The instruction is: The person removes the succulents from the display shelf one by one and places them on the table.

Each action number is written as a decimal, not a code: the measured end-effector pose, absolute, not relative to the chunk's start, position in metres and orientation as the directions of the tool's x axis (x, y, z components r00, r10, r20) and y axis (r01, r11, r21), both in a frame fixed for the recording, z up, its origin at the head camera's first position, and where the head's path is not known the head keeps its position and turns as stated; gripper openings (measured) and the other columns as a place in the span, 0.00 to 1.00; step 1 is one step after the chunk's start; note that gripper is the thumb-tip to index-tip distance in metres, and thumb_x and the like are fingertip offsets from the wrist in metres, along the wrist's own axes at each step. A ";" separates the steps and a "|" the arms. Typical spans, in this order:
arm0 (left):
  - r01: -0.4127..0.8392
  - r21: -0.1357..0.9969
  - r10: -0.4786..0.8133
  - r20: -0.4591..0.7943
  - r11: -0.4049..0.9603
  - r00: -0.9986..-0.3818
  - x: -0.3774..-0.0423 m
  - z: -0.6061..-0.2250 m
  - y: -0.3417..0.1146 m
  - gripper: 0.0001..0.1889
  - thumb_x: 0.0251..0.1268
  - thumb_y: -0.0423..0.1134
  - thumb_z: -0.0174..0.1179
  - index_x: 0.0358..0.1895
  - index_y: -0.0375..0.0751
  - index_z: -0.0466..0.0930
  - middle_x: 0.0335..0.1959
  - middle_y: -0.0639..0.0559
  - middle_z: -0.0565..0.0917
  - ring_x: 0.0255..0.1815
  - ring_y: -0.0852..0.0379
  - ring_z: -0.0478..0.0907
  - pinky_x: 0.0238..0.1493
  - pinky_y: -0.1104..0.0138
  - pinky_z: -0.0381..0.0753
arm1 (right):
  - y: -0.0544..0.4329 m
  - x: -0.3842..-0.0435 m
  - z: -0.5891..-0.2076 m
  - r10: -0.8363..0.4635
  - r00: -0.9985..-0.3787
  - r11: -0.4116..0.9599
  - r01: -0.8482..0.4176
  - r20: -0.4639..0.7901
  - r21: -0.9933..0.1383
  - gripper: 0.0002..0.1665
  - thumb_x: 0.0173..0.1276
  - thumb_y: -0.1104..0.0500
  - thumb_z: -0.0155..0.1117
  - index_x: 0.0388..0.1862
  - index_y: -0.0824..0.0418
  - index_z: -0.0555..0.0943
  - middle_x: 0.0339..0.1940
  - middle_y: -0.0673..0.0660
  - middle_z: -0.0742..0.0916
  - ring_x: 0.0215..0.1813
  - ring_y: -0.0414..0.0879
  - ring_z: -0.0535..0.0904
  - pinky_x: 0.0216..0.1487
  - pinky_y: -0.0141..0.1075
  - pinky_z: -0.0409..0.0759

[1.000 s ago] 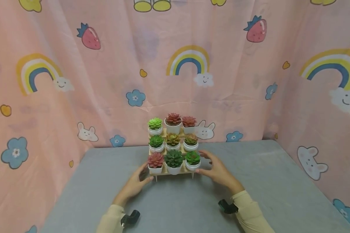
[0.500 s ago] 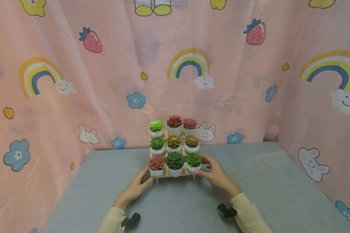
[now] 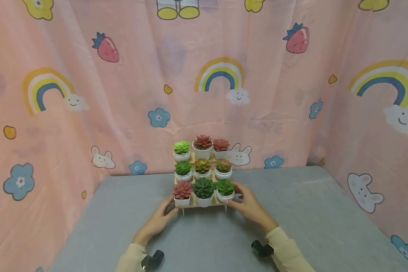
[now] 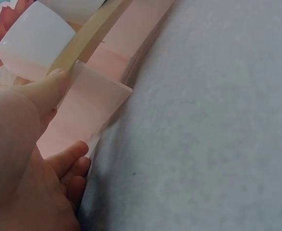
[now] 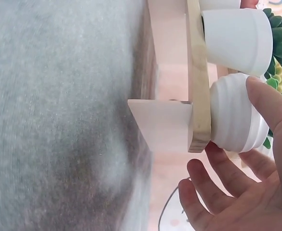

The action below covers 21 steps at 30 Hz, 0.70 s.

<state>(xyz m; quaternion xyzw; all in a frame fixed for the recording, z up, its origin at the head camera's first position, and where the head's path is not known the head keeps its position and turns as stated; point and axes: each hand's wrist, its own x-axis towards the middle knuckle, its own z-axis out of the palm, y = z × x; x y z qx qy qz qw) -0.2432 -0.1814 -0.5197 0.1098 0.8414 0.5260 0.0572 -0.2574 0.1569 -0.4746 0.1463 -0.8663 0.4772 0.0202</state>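
A tiered wooden plant stand (image 3: pixel 196 204) with white side panels (image 4: pixel 90 103) stands on the table, bearing three rows of small potted succulents. My left hand (image 3: pixel 158 220) grips its left end, the thumb lying at the end of the bottom wooden board (image 4: pixel 90 38) and the fingers curled by the side panel. At the bottom right, my right hand (image 3: pixel 251 207) holds a white ribbed pot (image 5: pixel 235 113) with a bright green succulent (image 3: pixel 225 187). Its thumb is on the pot's front; the other fingers reach round the far side. Left of it sit a dark green succulent (image 3: pixel 203 187) and a reddish one (image 3: pixel 182 190).
The stand is near the back edge of the grey table (image 3: pixel 292 211). Behind it hangs a pink curtain (image 3: pixel 132 94) printed with rainbows and rabbits. Black wrist cameras (image 3: pixel 153 260) sit at both cuffs.
The view has tilted slightly up. My right hand has closed in on the bottom-right pot, and that pot has shifted very slightly left. The left hand keeps its place at the stand.
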 end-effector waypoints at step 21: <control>0.138 0.911 0.252 0.039 0.389 -0.967 -0.240 -0.516 -0.181 0.35 0.76 0.42 0.58 0.80 0.39 0.56 0.80 0.36 0.59 0.81 0.34 0.55 0.80 0.38 0.54 | 0.174 -0.255 -0.460 -0.196 -0.964 0.476 -0.252 0.178 -0.843 0.38 0.63 0.54 0.75 0.68 0.68 0.71 0.60 0.67 0.83 0.61 0.59 0.80 0.65 0.56 0.79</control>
